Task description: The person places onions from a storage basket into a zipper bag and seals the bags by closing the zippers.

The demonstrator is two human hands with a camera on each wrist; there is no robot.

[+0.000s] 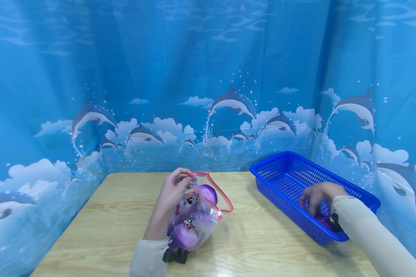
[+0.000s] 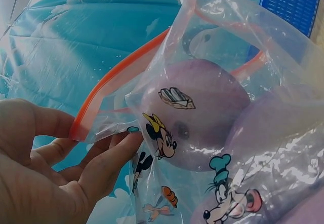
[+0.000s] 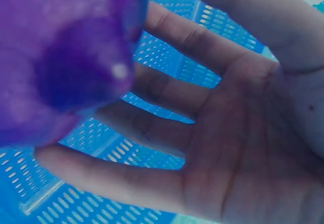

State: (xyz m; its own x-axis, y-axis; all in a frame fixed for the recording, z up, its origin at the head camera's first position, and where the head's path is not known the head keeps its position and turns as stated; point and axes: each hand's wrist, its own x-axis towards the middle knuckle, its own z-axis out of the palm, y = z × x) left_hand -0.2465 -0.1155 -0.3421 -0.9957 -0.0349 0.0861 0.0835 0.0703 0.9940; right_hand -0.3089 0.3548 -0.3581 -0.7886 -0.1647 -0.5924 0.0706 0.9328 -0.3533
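Observation:
My left hand point(image 1: 173, 192) pinches the red zip edge of a clear plastic zip bag point(image 2: 121, 82) printed with cartoon figures. Its mouth gapes, and several round purple things, like red onions, show inside; one point(image 1: 208, 193) sits near the opening. Over on the right, my right hand point(image 1: 320, 196) reaches down into a blue basket point(image 1: 280, 200). Its fingers are spread and slightly bent. Another round purple thing point(image 3: 66, 57) with a dark pointed tip lies in the basket close beneath that hand, a gap showing between it and the palm. Whether the fingertips touch it is hidden.
Bag and basket stand on a light wood table point(image 1: 118, 215). The basket has raised, perforated walls and lies slantwise at the right. Behind the table hangs a blue curtain point(image 1: 194, 77) with dolphins. A black wrist device point(image 1: 175, 255) sits below the bag.

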